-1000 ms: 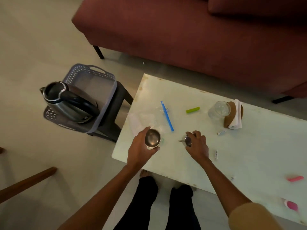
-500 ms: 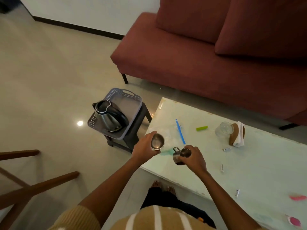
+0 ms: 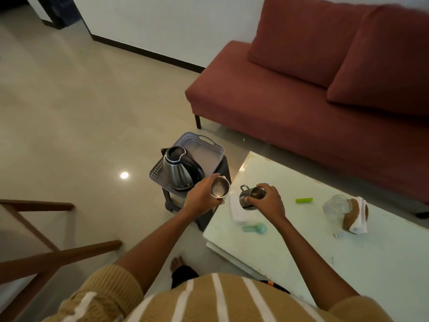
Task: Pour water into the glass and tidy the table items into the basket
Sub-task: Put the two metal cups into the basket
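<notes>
My left hand (image 3: 201,198) grips a steel tumbler (image 3: 219,187), held in the air past the left end of the white table (image 3: 301,247), close to the grey basket (image 3: 204,148). My right hand (image 3: 269,202) holds a small steel mug with a handle (image 3: 249,196) above the table's left end. A steel electric kettle (image 3: 180,168) stands in the basket, which sits on a dark stool. A clear glass (image 3: 336,204) lies tipped on the table at the right, against a brown and white cloth (image 3: 355,217).
A green stick (image 3: 303,200), a teal item (image 3: 254,228) and a white cloth (image 3: 236,211) lie on the table. A red sofa (image 3: 313,96) runs behind it. Wooden chair rails (image 3: 46,254) stand at the left. My foot (image 3: 177,263) shows below.
Both hands have lifted their steel cups off the table and carried them left toward the basket. The view has swung left and up.
</notes>
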Demonstrator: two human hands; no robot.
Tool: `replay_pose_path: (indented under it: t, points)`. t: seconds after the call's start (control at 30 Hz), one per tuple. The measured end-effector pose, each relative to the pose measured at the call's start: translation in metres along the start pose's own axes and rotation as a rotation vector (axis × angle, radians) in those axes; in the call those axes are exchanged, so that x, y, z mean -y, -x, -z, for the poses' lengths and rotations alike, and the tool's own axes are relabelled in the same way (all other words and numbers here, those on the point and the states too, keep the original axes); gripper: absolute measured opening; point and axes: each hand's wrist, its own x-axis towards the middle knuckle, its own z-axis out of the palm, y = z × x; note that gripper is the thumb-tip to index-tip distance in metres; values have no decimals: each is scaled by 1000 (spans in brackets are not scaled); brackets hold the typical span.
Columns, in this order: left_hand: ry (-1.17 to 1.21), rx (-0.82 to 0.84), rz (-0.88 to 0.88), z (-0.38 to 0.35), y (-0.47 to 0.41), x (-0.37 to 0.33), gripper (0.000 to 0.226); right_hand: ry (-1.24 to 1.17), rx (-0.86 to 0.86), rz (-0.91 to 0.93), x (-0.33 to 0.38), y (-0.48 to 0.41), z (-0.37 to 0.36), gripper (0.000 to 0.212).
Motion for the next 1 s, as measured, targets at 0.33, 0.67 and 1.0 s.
replay_pose_path:
  t: [0.33,0.67,1.0]
  points:
    - [113,13,-28,93,-26,114,86,-83,-204,-114,90,-25,-119,59]
    - [244,29,-62,144,-68,155,76,-104,-325,-184,121,-56,-154,58]
    - [196,111,-104,158,-138,173,85,-79,-359,-310,120,-135,-155,77]
